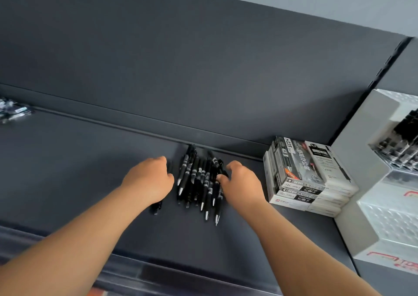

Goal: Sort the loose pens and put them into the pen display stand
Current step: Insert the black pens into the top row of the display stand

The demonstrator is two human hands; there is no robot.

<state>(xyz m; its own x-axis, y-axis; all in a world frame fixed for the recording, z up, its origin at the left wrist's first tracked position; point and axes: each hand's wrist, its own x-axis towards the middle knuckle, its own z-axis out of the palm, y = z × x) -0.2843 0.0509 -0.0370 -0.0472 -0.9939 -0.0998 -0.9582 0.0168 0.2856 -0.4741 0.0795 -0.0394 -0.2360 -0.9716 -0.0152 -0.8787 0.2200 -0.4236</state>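
Gathering step is judged in hand. Left hand is curled beside the loose pens on the shelf, its grip hidden. Right hand is curled onto the pile's edge. Next, a lift is called for past the pen boxes to the display stand.

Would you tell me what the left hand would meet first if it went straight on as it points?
Most likely the pile of black pens, lying just beyond the left hand on the shelf; the gap looks small, though depth is unclear.
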